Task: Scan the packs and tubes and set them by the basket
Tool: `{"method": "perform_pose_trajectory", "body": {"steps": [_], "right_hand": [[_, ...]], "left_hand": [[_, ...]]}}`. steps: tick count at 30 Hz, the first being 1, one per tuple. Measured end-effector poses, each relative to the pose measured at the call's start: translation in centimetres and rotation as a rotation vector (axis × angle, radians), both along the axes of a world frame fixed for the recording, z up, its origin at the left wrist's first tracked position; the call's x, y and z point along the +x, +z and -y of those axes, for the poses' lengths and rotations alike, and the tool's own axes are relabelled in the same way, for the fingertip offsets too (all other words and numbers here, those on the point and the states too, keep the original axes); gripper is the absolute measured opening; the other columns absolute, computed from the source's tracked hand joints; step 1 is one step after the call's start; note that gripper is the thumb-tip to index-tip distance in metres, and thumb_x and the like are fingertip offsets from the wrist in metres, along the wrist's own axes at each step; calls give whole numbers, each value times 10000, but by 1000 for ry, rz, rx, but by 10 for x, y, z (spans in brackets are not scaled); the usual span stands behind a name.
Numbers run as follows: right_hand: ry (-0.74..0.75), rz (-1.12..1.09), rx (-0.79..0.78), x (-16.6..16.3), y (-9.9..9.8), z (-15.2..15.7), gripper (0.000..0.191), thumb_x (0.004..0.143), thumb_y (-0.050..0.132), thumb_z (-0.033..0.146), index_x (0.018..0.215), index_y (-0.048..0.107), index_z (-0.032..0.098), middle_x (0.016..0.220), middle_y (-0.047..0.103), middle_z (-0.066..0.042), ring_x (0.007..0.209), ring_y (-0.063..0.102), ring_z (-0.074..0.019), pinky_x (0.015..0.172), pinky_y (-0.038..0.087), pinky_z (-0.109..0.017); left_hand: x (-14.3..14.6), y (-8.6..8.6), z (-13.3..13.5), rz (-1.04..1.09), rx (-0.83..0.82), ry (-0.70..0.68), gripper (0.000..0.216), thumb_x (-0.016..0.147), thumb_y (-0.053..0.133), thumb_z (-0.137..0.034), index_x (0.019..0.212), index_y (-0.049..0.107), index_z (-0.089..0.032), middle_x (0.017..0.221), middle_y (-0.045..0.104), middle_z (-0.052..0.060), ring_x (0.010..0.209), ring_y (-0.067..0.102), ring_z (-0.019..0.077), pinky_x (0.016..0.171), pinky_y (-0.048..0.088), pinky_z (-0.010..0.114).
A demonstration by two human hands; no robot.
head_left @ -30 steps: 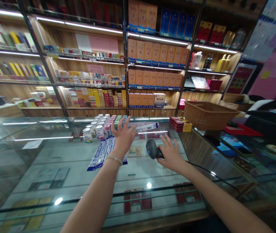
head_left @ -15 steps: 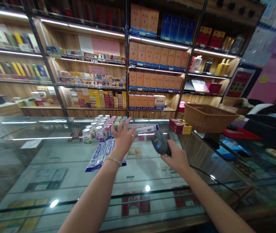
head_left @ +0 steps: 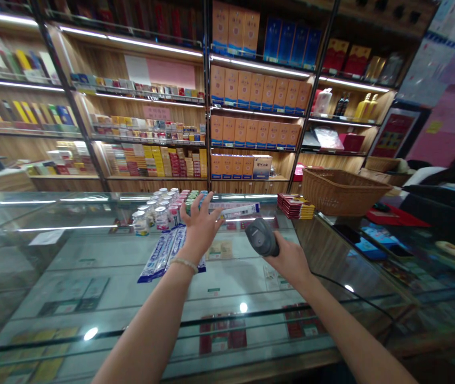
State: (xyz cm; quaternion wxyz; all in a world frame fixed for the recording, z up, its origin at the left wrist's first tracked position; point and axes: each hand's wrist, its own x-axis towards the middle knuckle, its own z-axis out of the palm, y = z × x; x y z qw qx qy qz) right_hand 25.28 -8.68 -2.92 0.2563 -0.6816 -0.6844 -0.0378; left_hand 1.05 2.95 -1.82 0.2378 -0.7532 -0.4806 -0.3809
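Note:
My left hand reaches over the glass counter with its fingers spread. Between its thumb and forefinger lies the near end of a long white-and-blue packet, which has a barcode; I cannot tell whether they touch it. Below and left of that hand, several blue-and-white long packets lie side by side, partly hidden by my wrist. My right hand grips a dark grey barcode scanner, its head turned left, close to the single packet. Small white-lidded bottles stand in rows beyond my left hand.
Red and yellow flat packs are stacked by a wicker basket on the right. The scanner's black cable runs across the counter. Behind stand shelves with orange boxes and small cartons. A phone lies at right.
The blue light on the scanner no longer shows, and its head has tilted and shifted slightly left. My left hand keeps nearly the same pose; the whole view has shifted a little.

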Motion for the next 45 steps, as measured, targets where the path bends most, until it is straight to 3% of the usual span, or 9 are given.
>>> {"method": "perform_pose_trajectory", "body": {"steps": [5, 9, 15, 20, 29, 36, 39, 42, 45], "right_hand": [[-2, -23, 14, -1, 0, 0, 425, 862, 679, 345, 1268, 616, 235, 953, 801, -73, 859, 757, -301, 657, 395, -304], [48, -13, -37, -2, 0, 0, 372, 886, 630, 325, 1247, 616, 233, 1058, 784, -76, 949, 745, -290, 702, 437, -316], [220, 150, -34, -8, -8, -4, 289, 868, 650, 300, 1136, 667, 191, 1130, 733, -115, 1117, 667, -314, 940, 491, -416], [247, 206, 89, -10, -15, -6, 345, 817, 731, 329, 1132, 691, 193, 1498, 574, -172, 1468, 418, -387, 1222, 293, -589], [283, 253, 2, -12, -20, -6, 379, 841, 698, 380, 1166, 680, 186, 1657, 405, -184, 1587, 238, -371, 1271, 147, -647], [421, 236, -184, 13, 9, -11, 773, 856, 709, 564, 1509, 479, 219, 1745, 214, -178, 1620, 160, -365, 1261, 193, -630], [406, 232, -43, 24, 32, -26, 770, 914, 657, 535, 1588, 380, 286, 1741, 252, -125, 1620, 169, -337, 1268, 193, -599], [307, 269, 219, 24, 44, -50, 543, 961, 622, 419, 1475, 517, 281, 1684, 373, -113, 1608, 189, -331, 1273, 163, -583], [284, 337, 373, 19, 38, -75, 383, 970, 613, 339, 1343, 606, 255, 1645, 430, -124, 1589, 240, -320, 1276, 127, -562]], "left_hand": [[0, 3, 1, 20, -9, -4, 246, 865, 763, -300, 1108, 770, -333, 1635, 489, 71, 1524, 357, 388, 1222, 125, 726], [1, 5, 4, 29, -10, -3, 242, 866, 767, -294, 1105, 771, -335, 1636, 487, 74, 1522, 362, 396, 1219, 129, 729], [1, 4, 3, 41, -21, -17, 232, 874, 758, -309, 1104, 776, -334, 1640, 481, 75, 1527, 351, 399, 1224, 112, 734], [-1, 2, 1, 24, -14, -10, 249, 871, 767, -307, 1119, 766, -333, 1643, 477, 73, 1536, 336, 391, 1224, 114, 731], [0, 3, 2, 23, -4, -3, 207, 883, 756, -321, 1087, 770, -351, 1625, 499, 54, 1528, 342, 380, 1221, 131, 727], [1, 5, 3, -9, -5, 7, 225, 880, 764, -322, 1104, 769, -341, 1625, 498, 78, 1518, 356, 394, 1207, 136, 740], [2, 6, 2, -9, 0, 8, 215, 880, 766, -329, 1095, 769, -340, 1621, 505, 74, 1509, 373, 395, 1206, 134, 744], [5, 7, 4, -10, -5, 0, 220, 881, 763, -326, 1101, 770, -337, 1621, 505, 75, 1504, 381, 397, 1207, 133, 746], [7, 9, 7, -27, -10, -17, 242, 878, 765, -328, 1120, 767, -336, 1629, 494, 75, 1507, 377, 398, 1214, 126, 742]]}}
